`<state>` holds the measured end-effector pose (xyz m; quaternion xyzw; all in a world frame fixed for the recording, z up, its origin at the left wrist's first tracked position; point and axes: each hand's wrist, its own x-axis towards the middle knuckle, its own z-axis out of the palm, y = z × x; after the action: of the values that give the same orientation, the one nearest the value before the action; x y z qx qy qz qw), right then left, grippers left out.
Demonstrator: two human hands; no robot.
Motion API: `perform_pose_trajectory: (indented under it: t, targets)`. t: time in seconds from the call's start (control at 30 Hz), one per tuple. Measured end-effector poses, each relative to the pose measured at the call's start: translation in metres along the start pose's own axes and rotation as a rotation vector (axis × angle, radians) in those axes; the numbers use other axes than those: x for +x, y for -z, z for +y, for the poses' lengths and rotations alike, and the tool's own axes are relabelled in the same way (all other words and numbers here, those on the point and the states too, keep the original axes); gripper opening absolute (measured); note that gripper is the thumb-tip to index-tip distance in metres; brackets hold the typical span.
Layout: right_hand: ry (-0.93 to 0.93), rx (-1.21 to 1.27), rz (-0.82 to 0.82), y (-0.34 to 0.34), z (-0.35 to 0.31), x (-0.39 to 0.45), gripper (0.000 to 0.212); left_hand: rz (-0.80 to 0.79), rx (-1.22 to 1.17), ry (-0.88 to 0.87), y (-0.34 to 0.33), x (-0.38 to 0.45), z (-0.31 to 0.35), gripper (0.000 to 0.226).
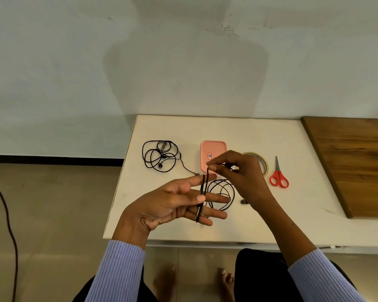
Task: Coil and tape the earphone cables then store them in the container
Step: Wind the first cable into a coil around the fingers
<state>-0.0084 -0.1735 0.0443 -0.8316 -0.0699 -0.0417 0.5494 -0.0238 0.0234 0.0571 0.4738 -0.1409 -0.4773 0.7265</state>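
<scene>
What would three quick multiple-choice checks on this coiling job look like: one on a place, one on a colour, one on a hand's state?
1. Where do the scissors lie?
A. right of the tape roll
B. left of the loose earphone cable
C. inside the pink container

2. What colour are the scissor handles?
A. blue
B. red-orange
C. black

3. What is the right hand doing?
A. resting flat on the table
B. pinching the cable being wound round the left hand
C. holding the tape roll

Key: 1 A, they lie just right of the roll. 2 B, both loops are red-orange. 3 B, the fingertips pinch the strand above the straight left fingers.
</scene>
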Motion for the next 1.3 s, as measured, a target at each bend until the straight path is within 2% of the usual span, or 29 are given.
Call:
perform_pose_trajectory:
  t: [0.17, 0.33, 0.4, 0.5, 0.7, 0.8, 0.9, 1.07, 1.2, 1.3]
  targets:
    - [0.007, 0.010, 0.018, -0.003, 0.000, -0.001, 0.019, 0.002, 0.006, 0.018, -0.001, 0.004, -0.002, 0.052]
    - [-0.009, -0.003, 0.011, -0.005, -0.001, -0.002, 0.018, -0.061, 0.018, 0.009, -0.001, 0.003, 0.001, 0.051]
    - [-0.076, 0.041, -0.022, -0.003, -0.002, -0.002, 0.015, -0.078, 0.015, -0.010, -0.001, 0.002, 0.002, 0.049]
    - [-0.281, 0.248, -0.154, -0.001, -0.005, -0.003, 0.014, -0.080, -0.010, -0.065, -0.002, 0.000, 0.003, 0.050]
    - [-0.442, 0.405, -0.247, -0.008, -0.004, -0.008, 0.014, 0.135, -0.097, -0.170, -0.007, 0.010, 0.003, 0.063]
    - [-0.472, 0.284, -0.259, -0.008, -0.001, -0.008, 0.023, 0.254, -0.201, -0.240, -0.006, 0.015, 0.003, 0.065]
    - [-0.426, 0.176, -0.331, -0.016, -0.004, -0.012, 0.018, 0.409, -0.292, -0.324, -0.002, 0.019, 0.003, 0.063]
    - [-0.234, -0.056, -0.282, -0.027, -0.001, -0.010, 0.009, 0.644, -0.194, -0.370, -0.001, 0.028, -0.003, 0.068]
    - [-0.155, -0.196, -0.255, -0.028, 0.003, -0.010, 0.009, 0.706, -0.188, -0.399, 0.001, 0.030, -0.004, 0.064]
    - [-0.036, -0.460, -0.259, -0.028, 0.000, -0.011, 0.015, 0.757, -0.060, -0.311, 0.002, 0.031, -0.007, 0.066]
